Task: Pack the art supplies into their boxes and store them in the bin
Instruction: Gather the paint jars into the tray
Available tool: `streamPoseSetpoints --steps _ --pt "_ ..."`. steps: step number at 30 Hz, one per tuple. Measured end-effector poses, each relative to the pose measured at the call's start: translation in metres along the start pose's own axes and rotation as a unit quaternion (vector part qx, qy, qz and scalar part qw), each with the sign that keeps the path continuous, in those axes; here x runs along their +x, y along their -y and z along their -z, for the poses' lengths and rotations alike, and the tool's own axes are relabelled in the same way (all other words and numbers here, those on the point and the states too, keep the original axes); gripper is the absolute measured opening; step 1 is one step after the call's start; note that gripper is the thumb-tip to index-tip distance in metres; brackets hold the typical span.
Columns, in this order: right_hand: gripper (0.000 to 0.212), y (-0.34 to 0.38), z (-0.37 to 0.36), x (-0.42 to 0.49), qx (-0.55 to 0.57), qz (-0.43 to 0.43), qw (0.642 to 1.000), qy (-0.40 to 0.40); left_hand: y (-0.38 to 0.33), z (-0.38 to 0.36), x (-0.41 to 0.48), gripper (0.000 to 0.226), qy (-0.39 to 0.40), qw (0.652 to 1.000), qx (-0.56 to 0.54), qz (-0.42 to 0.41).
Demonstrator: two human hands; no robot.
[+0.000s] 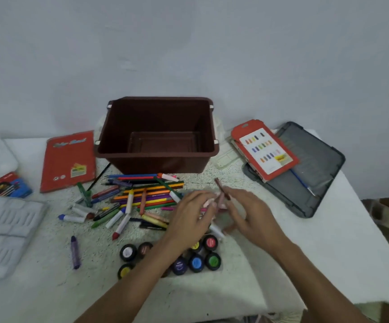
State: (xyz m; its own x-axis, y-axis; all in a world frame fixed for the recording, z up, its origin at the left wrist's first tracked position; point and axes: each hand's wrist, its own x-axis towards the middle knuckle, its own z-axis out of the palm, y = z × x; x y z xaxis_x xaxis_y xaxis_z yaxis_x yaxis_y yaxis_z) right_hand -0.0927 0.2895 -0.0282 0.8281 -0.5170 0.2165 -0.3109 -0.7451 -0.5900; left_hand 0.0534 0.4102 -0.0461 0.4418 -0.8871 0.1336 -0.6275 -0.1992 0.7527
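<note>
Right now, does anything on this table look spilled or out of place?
Yes. Crayons and pencils lie jumbled before the empty brown bin, a purple crayon lies alone at left, and the orange box sits crooked across the grey case.

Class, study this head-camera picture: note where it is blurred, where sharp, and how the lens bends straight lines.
Head view: the left hand and right hand smear with motion blur, hiding what they hold; the brown bin and paint pots read sharper; the table edge at right curves from the wide lens; light soft, without glare.
</note>
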Motion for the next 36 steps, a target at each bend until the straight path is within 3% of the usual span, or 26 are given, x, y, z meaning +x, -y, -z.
streamPoseSetpoints --steps 4,7,12,16,20,28,36 --pt "0.033 -0.032 0.034 0.038 0.0 -0.064 0.997 -0.047 -0.027 -0.011 0.049 0.034 0.032 0.988 -0.106 0.111" --pt "0.033 -0.057 0.055 0.072 0.0 -0.114 0.991 -0.065 -0.04 -0.022 0.077 0.039 0.029 0.953 -0.212 0.216" --pt "0.036 -0.098 0.074 0.13 0.012 -0.188 0.98 -0.066 -0.049 -0.037 0.106 0.048 0.001 0.936 -0.221 0.275" --pt "0.034 -0.116 0.08 0.159 -0.009 -0.205 0.974 -0.092 -0.05 -0.054 0.113 0.066 0.009 0.934 -0.198 0.296" --pt "0.043 -0.139 0.082 0.18 0.016 -0.261 0.961 -0.09 -0.049 -0.06 0.122 0.065 -0.023 0.925 -0.206 0.319" --pt "0.071 -0.153 0.082 0.198 0.021 -0.303 0.952 0.046 -0.053 -0.06 0.135 0.066 -0.013 0.915 -0.237 0.325" --pt "0.061 -0.152 0.094 0.199 0.086 -0.291 0.952 -0.026 -0.068 -0.057 0.138 0.057 -0.032 0.92 -0.259 0.294"
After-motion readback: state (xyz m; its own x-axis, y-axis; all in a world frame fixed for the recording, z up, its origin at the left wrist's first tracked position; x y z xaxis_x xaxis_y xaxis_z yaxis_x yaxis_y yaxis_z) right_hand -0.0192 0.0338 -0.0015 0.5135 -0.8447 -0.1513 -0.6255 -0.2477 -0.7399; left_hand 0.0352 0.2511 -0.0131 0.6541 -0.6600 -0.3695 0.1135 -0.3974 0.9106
